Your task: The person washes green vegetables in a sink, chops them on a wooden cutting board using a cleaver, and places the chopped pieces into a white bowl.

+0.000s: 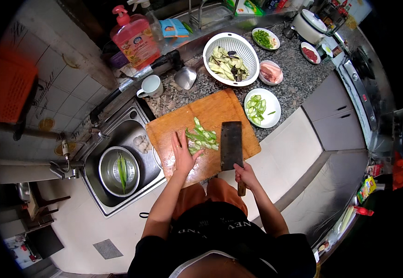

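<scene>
Cleaver upright at frame centre.
Your right hand (245, 174) grips the cleaver (231, 146), blade pointing up-frame; your open left hand (183, 155) presses sliced green vegetables (202, 139).

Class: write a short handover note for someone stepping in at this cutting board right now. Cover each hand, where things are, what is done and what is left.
Right hand: grip on the cleaver, blade flat on the cutting board.
Left hand: flat on the board, touching the green vegetable pieces.
Done: pile sliced; more slices in the white plate.
Left: long green pieces in the metal bowl in the sink are still whole.
</scene>
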